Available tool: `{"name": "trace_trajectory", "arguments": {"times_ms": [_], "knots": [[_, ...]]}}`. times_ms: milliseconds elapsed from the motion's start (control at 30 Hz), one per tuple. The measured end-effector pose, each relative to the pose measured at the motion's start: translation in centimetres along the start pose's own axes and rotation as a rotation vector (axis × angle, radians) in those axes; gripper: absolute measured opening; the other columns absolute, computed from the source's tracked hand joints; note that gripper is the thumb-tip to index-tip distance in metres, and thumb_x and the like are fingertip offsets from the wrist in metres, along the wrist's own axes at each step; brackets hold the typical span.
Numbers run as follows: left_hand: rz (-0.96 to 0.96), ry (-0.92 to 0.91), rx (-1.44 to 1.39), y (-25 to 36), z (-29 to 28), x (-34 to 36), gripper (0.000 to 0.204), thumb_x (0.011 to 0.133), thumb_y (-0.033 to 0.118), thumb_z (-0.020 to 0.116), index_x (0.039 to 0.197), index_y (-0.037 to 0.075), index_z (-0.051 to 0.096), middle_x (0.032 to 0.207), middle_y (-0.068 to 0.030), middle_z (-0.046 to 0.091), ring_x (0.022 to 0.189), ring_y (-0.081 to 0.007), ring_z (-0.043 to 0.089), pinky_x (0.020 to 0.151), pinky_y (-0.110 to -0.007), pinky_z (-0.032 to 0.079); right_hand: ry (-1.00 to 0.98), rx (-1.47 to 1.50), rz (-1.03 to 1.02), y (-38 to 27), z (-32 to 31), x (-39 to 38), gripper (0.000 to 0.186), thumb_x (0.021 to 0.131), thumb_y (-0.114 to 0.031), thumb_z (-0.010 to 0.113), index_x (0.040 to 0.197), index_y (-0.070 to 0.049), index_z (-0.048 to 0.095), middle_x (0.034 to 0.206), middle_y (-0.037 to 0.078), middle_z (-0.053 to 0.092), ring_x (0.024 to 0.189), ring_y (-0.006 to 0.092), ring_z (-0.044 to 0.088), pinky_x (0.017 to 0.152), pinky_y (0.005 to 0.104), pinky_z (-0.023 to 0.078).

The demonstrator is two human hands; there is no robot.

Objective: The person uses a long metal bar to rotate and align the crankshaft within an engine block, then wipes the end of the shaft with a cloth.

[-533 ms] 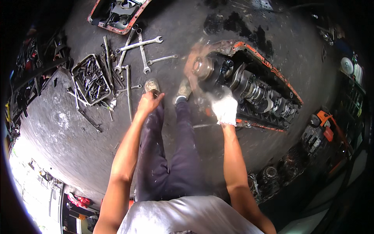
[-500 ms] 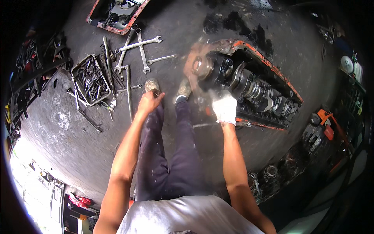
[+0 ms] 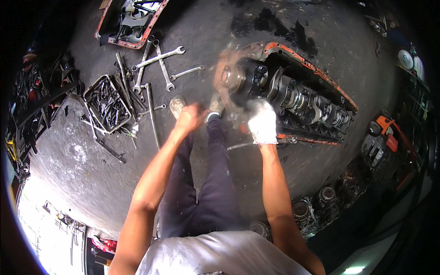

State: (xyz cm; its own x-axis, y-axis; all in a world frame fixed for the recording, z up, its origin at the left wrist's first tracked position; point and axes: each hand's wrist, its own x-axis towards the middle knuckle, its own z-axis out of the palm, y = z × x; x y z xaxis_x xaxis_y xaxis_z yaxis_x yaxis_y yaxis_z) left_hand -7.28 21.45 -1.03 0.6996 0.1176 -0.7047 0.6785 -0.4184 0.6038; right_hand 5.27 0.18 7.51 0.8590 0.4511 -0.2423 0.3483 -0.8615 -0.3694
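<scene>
My bare left hand [image 3: 191,119] is over my shoes [image 3: 177,106], its fingers curled and blurred by motion. Whether anything small is inside them I cannot make out. On my right hand [image 3: 263,123] is a white glove, held at the near edge of an engine block [image 3: 316,73] lying with its crankshaft [image 3: 298,101] exposed. The glove's fingers are smeared and partly hidden, so their grip does not show. The block has a worn orange-red rim, and its left end looks hazy.
Several wrenches [image 3: 160,58] lie on the dark floor beside a tray [image 3: 85,97] of sockets and small tools. An orange-rimmed oil pan [image 3: 151,27] with parts stands at the far left. Dark oil stains [image 3: 270,23] lie beyond the block. Greasy round parts [image 3: 327,194] line the lower right.
My left hand has moved to the right, away from above the left shoe. My gloved right hand has shifted slightly upward beside the block. The view has turned a little.
</scene>
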Motion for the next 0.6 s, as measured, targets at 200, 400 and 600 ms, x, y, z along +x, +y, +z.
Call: {"name": "trace_trajectory", "arguments": {"times_ms": [200,400,600], "knots": [[0.283,-0.039,-0.171,5.2,2.0,2.6,0.038,0.090,0.029,0.063,0.118,0.003,0.064,0.106,-0.0228,0.068,0.101,-0.0382,0.066,0.087,-0.044,0.052,-0.035,0.115,0.337,-3.1,-1.0,0.3,0.023,0.076,-0.016,0.070,0.094,-0.002,0.068,0.098,0.018,0.067,0.094,0.0353,0.064,0.074,0.0412,0.054],[0.447,-0.184,-0.107,11.0,2.4,4.8,0.034,0.084,0.014,0.060,0.117,0.004,0.065,0.107,-0.0209,0.068,0.100,-0.0395,0.065,0.087,-0.046,0.051,0.161,-0.083,-0.151,0.7,0.3,-0.7,0.026,0.080,-0.014,0.067,0.102,-0.002,0.065,0.100,0.020,0.068,0.088,0.0382,0.066,0.075,0.0421,0.054],[0.382,-0.205,0.003,9.5,3.3,5.8,0.037,0.079,0.008,0.058,0.115,0.005,0.065,0.102,-0.0239,0.068,0.096,-0.0390,0.066,0.084,-0.046,0.053,-0.242,0.033,0.419,-1.2,0.1,0.2,0.031,0.081,-0.022,0.069,0.103,0.000,0.068,0.098,0.026,0.068,0.087,0.0417,0.068,0.074,0.0478,0.055]]}}
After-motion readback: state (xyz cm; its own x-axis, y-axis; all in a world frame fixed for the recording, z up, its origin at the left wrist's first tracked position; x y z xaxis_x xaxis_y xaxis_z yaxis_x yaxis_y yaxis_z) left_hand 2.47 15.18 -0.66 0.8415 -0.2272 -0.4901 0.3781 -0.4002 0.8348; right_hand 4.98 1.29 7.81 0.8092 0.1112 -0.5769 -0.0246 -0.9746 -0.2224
